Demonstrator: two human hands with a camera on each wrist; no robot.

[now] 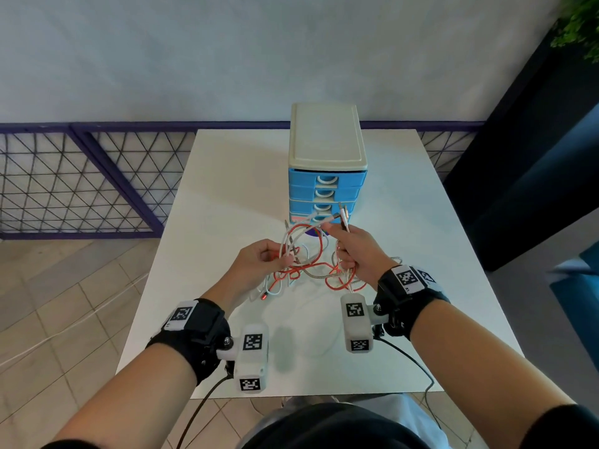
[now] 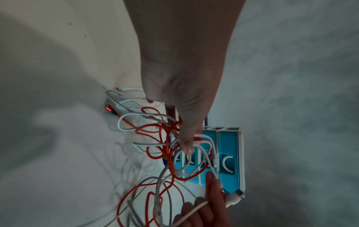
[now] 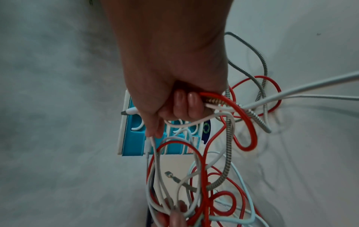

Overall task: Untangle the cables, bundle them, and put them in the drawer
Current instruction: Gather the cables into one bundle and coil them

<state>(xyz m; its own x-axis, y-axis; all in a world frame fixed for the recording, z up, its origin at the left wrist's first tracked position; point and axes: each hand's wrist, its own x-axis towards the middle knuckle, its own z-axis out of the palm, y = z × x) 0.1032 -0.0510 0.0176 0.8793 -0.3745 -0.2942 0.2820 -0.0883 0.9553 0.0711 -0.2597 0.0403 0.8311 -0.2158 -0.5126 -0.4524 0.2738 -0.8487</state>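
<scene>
A tangle of cables (image 1: 308, 264) hangs between my hands above the white table (image 1: 227, 189): red (image 3: 246, 122), white (image 2: 204, 159) and a grey braided one (image 3: 227, 153). My left hand (image 1: 269, 256) pinches a bunch of red and white loops. My right hand (image 1: 351, 251) grips several cable ends in its fist, their plugs sticking up, and pinches a white cable (image 3: 149, 142) between thumb and forefinger. A red plug (image 1: 264, 296) lies on the table. The blue drawer unit (image 1: 327, 189) stands just beyond, all its drawers closed.
The drawer unit has a cream top (image 1: 327, 134) and white handles. A purple wire fence (image 1: 81, 176) runs along the wall to the left. A dark blue panel (image 1: 525, 176) stands to the right. A cord lies on the tiled floor (image 1: 64, 319) at left.
</scene>
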